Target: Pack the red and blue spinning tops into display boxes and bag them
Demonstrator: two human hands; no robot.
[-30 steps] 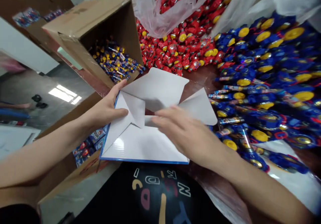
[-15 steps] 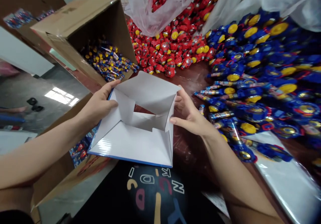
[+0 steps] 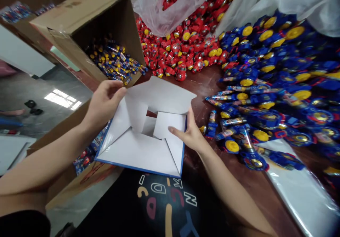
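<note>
1. Box (image 3: 138, 152) nearest, by black clothes (image 3: 132, 198): blue edges, white flaps part-folded, ctr gap.
2. L hand (image 3: 105, 102) holds its far-L edge; R hand (image 3: 188, 132) its R side (thumb on flap).
3. Bare surface (image 3: 203, 83) btwn box & blue toys (image 3: 261, 134); red toys (image 3: 180, 49) beyond.

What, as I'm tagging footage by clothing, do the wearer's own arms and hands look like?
The left hand and right hand are bare, with no gloves, rings or watch showing. A plain black sleeve covers the left arm near the elbow; no right sleeve shows.
</note>
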